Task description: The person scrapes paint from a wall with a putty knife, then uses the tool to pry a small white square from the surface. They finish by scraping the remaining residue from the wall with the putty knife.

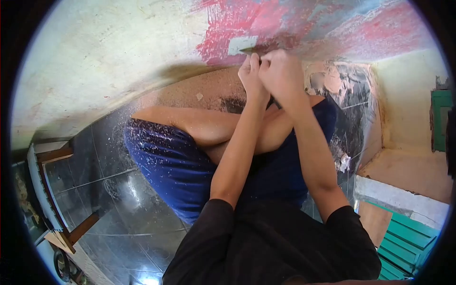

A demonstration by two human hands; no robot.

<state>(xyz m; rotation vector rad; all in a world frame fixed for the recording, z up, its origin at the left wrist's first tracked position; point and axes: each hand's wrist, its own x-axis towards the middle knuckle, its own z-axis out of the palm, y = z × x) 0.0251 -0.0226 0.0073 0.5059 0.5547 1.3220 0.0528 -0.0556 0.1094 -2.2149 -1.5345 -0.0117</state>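
Observation:
Both of my hands are close together in front of the painted wall (161,33). My right hand (281,71) is closed around a thin pointed tool (248,50), whose dark tip lies over a pale bare patch (241,44) amid the red and pink paint (216,38). Just left of it, my left hand (251,76) has its fingers pinched together near the tool's base. Whether they grip the tool is hidden. White flakes lie scattered over my blue shorts (166,166) and crossed legs.
Dark glossy tiles (114,190) cover the floor, with dust and debris near the wall. A wooden frame (52,190) stands at the left. At the right are a ledge (403,194), green slatted shutters (408,244) and a rubble piece (344,161).

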